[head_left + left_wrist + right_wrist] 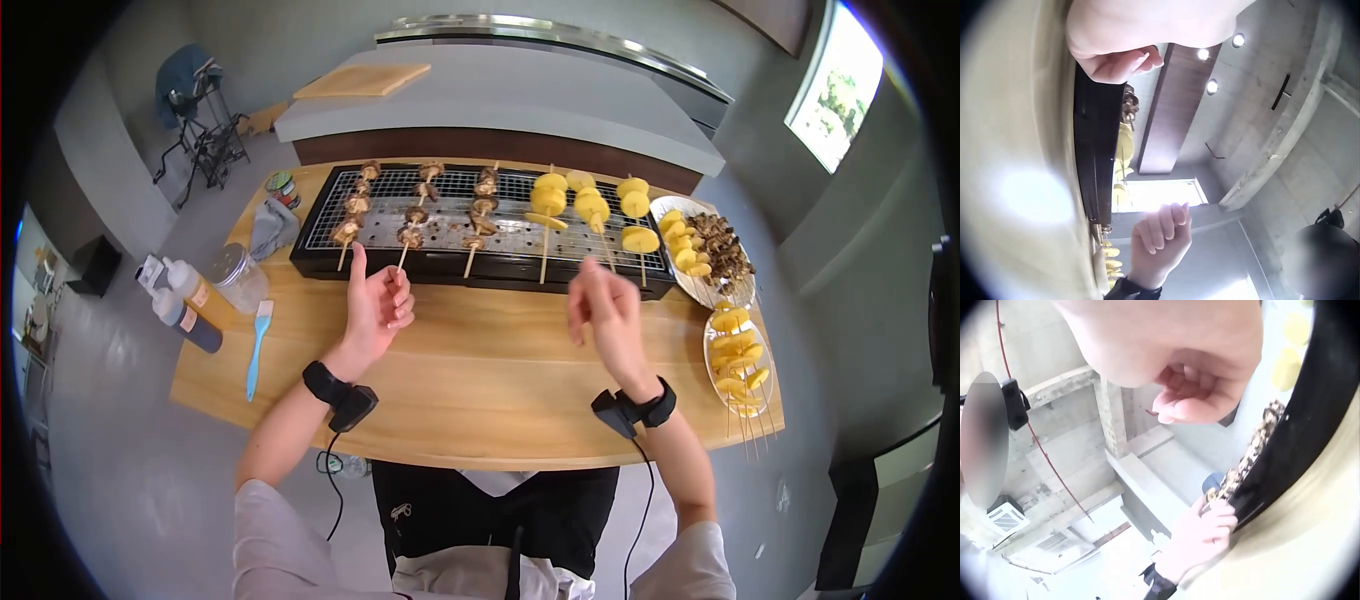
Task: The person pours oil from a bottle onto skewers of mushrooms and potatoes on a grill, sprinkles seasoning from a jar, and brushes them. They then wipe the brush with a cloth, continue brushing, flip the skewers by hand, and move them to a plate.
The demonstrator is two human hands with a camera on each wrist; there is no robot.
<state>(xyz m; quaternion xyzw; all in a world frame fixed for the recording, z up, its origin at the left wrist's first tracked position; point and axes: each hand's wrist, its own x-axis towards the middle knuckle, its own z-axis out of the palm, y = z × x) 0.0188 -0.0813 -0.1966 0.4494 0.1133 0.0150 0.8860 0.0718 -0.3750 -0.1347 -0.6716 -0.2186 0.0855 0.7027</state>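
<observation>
Near the left edge of the surface (480,410) stand a dark bottle (190,322), an amber bottle (200,288) and a clear jar (240,282). A blue brush (259,350) lies just right of them, its bristles toward the far edge. By the far left corner are a grey bundle (268,230) and a can (284,188).

The grill (435,268) runs along the far edge. On its left half lie three mushroom skewers, the left one (356,204), the middle one (415,214) and the right one (484,205), all with bare stick ends toward the near edge. The left hand (376,308) is raised before the grill's front wall, thumb up and fingers loosely bent, with nothing gripped; the middle stick's end is right by its fingers, and I cannot tell whether they touch.

On the grill's right half lie three potato skewers, in order from the left (548,195), (592,207) and (639,238). The right hand (608,310) is before this half, near the sticks of the second and third. Its fingers curl loosely around a hollow and have hold of nothing; contact with a stick cannot be made out.

By the far right corner, close beside the grill, a plate (700,293) carries potato slices and mushrooms. Nearer, at the right edge, a second plate (709,350) holds more potato skewers (738,350), their sticks reaching toward the near right corner.
</observation>
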